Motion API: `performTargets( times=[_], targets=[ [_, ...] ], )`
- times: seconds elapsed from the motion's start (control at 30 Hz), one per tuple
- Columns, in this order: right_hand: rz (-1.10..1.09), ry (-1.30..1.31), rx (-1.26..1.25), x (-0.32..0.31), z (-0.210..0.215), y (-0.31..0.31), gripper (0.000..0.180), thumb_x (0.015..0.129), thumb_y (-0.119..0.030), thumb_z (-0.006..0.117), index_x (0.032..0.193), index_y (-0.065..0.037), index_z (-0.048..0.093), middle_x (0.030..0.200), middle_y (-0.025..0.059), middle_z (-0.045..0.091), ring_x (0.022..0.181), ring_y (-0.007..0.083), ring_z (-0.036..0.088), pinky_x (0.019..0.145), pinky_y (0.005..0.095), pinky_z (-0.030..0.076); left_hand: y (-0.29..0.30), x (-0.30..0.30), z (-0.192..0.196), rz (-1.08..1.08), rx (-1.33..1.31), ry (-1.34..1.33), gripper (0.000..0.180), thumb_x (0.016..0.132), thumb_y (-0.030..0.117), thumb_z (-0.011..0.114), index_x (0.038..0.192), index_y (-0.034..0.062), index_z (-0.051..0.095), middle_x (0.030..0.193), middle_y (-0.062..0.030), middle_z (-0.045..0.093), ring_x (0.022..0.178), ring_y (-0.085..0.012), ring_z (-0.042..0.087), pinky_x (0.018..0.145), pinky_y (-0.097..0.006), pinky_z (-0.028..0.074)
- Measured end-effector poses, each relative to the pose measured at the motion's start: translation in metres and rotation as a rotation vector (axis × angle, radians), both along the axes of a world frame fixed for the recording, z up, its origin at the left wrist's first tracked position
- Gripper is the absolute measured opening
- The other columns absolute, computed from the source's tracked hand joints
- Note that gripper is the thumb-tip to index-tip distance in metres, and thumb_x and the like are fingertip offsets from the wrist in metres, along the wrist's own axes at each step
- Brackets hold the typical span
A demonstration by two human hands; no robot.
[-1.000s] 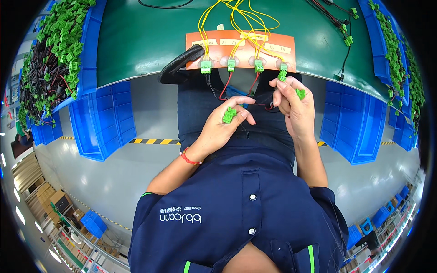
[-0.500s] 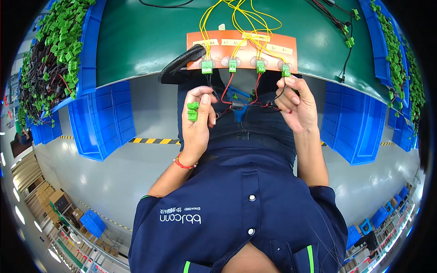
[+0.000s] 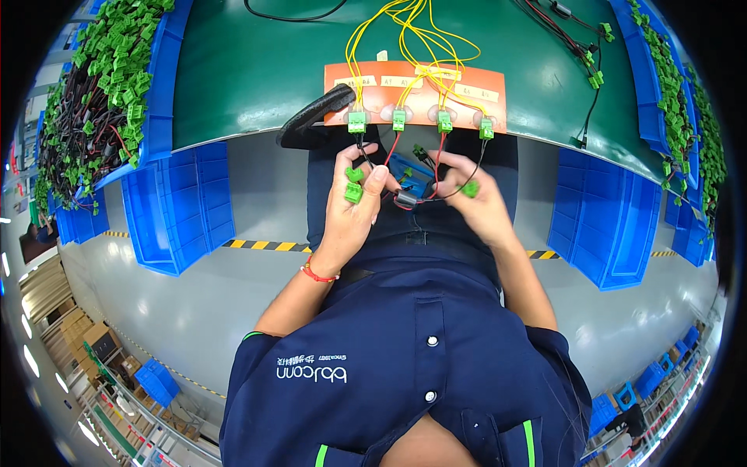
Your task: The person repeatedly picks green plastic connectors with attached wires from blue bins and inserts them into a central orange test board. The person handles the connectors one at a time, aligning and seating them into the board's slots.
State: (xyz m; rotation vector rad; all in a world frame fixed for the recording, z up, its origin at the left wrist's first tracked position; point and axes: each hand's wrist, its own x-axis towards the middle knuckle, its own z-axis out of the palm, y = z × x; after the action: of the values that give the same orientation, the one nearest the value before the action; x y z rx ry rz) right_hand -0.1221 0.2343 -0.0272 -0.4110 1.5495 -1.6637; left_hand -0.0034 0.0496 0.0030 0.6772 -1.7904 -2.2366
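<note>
A wiring harness point(image 3: 405, 200) of red and black leads with a dark cylindrical piece hangs over the person's lap, between the hands and just below the table edge; its leads run up to four green connectors point(image 3: 445, 121) along the lower edge of an orange board point(image 3: 490, 82). The left hand point(image 3: 354, 214) is curled round green terminal pieces point(image 3: 353, 192), near the leads. The right hand point(image 3: 481, 208) is blurred, fingers bent, with a green block point(image 3: 469, 188) at it; whether it grips that cannot be told. To the left, a blue bin point(image 3: 161, 93) is heaped with green connectors and dark wires; a right-hand blue bin point(image 3: 642, 78) also holds green connectors. Blue crates point(image 3: 179, 202) stand below the table point(image 3: 249, 78). Yellow wires point(image 3: 424, 35) cross the board, partly covering its pale handwritten labels point(image 3: 476, 93), and a black curved bar point(image 3: 315, 117) overlaps its left edge. White lettering appears upside down on the navy shirt point(image 3: 358, 311).
</note>
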Motion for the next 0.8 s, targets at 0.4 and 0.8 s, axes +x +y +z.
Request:
performTargets(
  times=[0.4, 0.8],
  targets=[
    [0.429, 0.062, -0.214, -0.001, -0.014, -0.077, 0.04, 0.091, -0.016, 0.065, 0.13, -0.005, 0.061, 0.08, -0.0025, 0.057, 0.073, 0.0048, 0.051, 0.068, 0.023, 0.043, 0.007, 0.005, 0.03, -0.068, 0.005, -0.015, 0.024, 0.106, 0.028, 0.05, 0.1, 0.0053, 0.053, 0.084, -0.0037, 0.068, 0.049, 0.001, 0.038, 0.043, -0.017, 0.029],
    [0.587, 0.031, -0.051, -0.021, 0.024, 0.046, 0.014, 0.094, -0.01, 0.066, 0.092, 0.001, 0.074, 0.097, 0.0092, 0.066, 0.092, 0.0182, 0.062, 0.081, 0.0303, 0.049, -0.023, 0.001, 0.021, 0.2, 0.091, 0.024, 0.018, 0.104, 0.018, 0.053, 0.106, 0.0007, 0.06, 0.077, 0.0028, 0.053, 0.052, 0.0009, 0.034, 0.046, -0.019, 0.026]
  ],
)
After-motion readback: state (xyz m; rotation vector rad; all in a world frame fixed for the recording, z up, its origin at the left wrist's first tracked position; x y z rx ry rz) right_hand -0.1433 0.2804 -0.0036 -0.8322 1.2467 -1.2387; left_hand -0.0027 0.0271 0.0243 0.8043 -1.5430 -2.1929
